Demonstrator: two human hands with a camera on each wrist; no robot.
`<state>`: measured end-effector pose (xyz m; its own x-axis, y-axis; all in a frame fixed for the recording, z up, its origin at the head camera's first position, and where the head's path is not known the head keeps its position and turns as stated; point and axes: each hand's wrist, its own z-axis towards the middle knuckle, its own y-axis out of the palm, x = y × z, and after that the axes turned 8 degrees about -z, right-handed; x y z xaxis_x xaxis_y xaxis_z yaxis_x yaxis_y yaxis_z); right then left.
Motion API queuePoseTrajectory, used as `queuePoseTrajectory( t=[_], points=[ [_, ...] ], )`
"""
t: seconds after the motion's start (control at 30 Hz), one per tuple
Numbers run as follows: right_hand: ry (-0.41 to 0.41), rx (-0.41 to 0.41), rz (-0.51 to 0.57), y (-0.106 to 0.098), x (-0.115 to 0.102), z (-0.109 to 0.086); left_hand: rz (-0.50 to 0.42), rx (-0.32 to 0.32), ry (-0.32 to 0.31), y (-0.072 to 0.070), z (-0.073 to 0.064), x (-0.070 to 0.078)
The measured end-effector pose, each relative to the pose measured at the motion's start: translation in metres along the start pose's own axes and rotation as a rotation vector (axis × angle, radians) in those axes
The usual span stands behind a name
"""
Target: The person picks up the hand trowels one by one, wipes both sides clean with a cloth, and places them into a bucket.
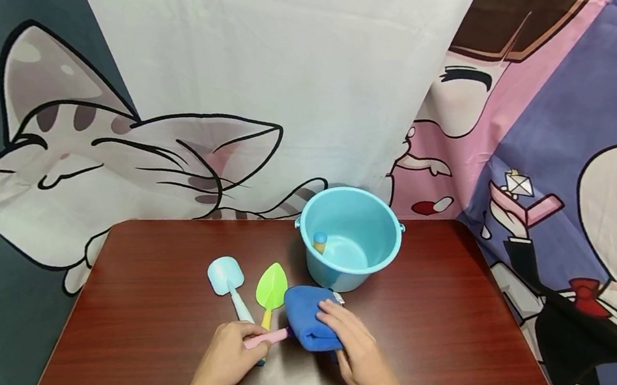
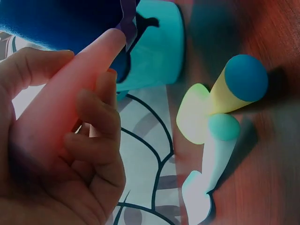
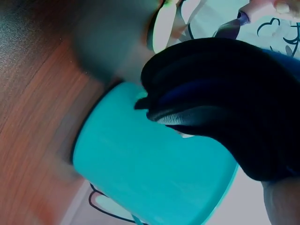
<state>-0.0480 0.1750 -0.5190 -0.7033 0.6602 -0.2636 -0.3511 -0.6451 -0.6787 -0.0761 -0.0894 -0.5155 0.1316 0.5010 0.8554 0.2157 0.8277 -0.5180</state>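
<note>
Pink-handled tool (image 1: 270, 338) in your left grip (image 1: 225, 360), raised over the surface (image 1: 151, 293), its far end at the folded blue cloth (image 1: 309, 314).
Your left grip is curled round the handle; your right grip (image 1: 364, 362) holds the cloth, fingers over its top. Left of the cloth lie a light-blue shovel (image 1: 226, 274) and a green trowel (image 1: 272, 286), their handles partly under your left hand in the head view; just behind stands a light-blue bucket (image 1: 338, 277). The cloth blocks most of the tool's purple end (image 2: 128, 21) from the head view, while both wrist views show it. The left wrist view also bares the shovel's rounded handle tip. Only the head view shows the small blue-topped piece (image 1: 320, 242) inside the bucket.
</note>
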Motion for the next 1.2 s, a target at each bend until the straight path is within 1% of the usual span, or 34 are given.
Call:
queuePoseTrajectory(
  t=[0.13, 0.23, 0.43, 0.5, 0.57, 0.67, 0.87, 0.97, 1.07, 1.2],
  points=[
    [-0.042, -0.128, 0.015, 0.000, -0.002, -0.001, -0.010, 0.004, -0.012, 0.001, 0.001, 0.001],
    [-0.030, -0.227, 0.008, 0.000, -0.004, -0.002, -0.008, 0.003, 0.000, 0.002, 0.002, 0.001],
    [0.026, -0.423, -0.037, 0.000, -0.010, -0.001, -0.018, 0.002, 0.064, 0.002, 0.002, 0.000],
    [0.026, -0.469, -0.061, 0.001, -0.010, -0.001, -0.026, -0.001, 0.092, 0.002, 0.002, 0.000],
    [0.022, -0.496, -0.082, 0.002, -0.011, -0.002, -0.032, 0.002, 0.117, 0.001, 0.001, 0.000],
    [0.024, -0.492, -0.106, 0.003, -0.011, -0.003, -0.028, 0.013, 0.134, 0.000, 0.000, 0.000],
    [0.070, -0.470, -0.139, 0.005, -0.010, -0.009, 0.009, 0.022, 0.111, -0.001, -0.001, 0.001],
    [0.083, -0.434, -0.162, 0.006, -0.008, -0.012, 0.002, 0.026, 0.113, -0.002, -0.001, 0.001],
    [0.092, -0.384, -0.179, 0.006, -0.005, -0.015, -0.018, 0.024, 0.129, -0.003, -0.001, 0.000],
    [0.108, -0.309, -0.159, 0.005, 0.000, -0.019, -0.038, 0.021, 0.145, -0.005, -0.001, -0.003]
  ],
)
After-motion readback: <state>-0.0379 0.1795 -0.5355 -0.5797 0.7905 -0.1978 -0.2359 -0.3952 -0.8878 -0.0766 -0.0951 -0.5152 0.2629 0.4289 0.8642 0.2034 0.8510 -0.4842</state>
